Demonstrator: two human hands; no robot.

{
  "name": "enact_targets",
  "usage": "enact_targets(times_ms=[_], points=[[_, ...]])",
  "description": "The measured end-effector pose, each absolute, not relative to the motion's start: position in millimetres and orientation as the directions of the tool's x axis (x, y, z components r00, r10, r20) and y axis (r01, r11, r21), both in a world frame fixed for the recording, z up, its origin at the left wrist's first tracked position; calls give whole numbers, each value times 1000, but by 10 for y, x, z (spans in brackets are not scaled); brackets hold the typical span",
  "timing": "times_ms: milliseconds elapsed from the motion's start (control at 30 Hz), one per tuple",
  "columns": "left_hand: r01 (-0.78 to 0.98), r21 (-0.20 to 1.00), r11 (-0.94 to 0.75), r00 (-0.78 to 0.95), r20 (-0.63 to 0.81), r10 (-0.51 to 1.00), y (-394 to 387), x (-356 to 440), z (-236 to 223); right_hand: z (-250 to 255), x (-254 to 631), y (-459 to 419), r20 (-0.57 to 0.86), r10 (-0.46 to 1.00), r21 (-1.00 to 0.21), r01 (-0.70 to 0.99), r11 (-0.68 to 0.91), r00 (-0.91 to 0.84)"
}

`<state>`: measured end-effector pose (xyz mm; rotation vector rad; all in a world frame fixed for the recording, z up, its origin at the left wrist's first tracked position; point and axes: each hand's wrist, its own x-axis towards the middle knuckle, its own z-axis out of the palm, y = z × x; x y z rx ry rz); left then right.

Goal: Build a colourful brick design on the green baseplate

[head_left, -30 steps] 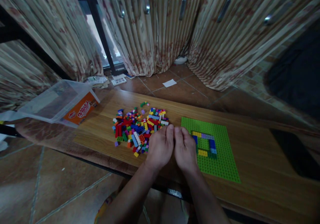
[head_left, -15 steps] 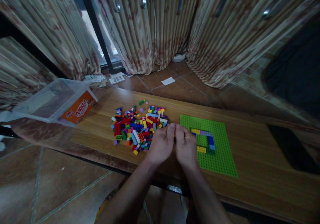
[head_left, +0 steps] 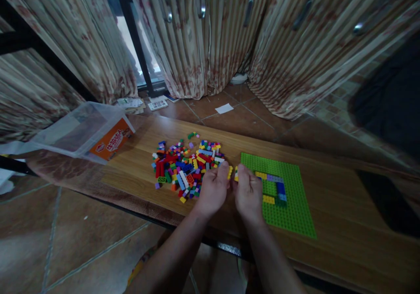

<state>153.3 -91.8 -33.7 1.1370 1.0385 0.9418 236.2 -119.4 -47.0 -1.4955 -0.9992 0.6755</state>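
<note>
My left hand (head_left: 211, 189) pinches a yellow toy brick (head_left: 230, 172) between thumb and fingers, at the right edge of a pile of mixed toy bricks (head_left: 179, 165). Close beside it, my right hand (head_left: 247, 193) is closed on another small yellow brick (head_left: 236, 173), mostly covered by the fingers. A narrow gap separates the two pieces. The right hand covers the left part of a green baseplate (head_left: 295, 211). On that plate, yellow, purple, blue and green bricks form a low outline, its yellow brick (head_left: 268, 199) at the front; its left side is partly hidden.
A clear plastic tub (head_left: 75, 127) with an orange label stands at the left end of the wooden bench (head_left: 131, 184). A dark flat object (head_left: 383, 197) lies at the right. Striped curtains (head_left: 223, 44) hang behind, with a white paper (head_left: 224, 108) on the floor.
My hands have moved slightly apart, and a yellow brick now shows in each. The whole view has shifted a little; the bricks on the baseplate look unchanged.
</note>
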Motion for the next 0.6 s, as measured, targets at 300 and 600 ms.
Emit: enact_targets(times_ms=[300, 600], points=[[491, 870, -44, 8, 46, 999, -597, 871, -178, -499, 2547, -1179, 105, 945, -380, 890, -251, 311], [890, 439, 126, -137, -8, 991, -424, 623, -258, -382, 2407, -1098, -144, 927, -184, 911, -368, 345]])
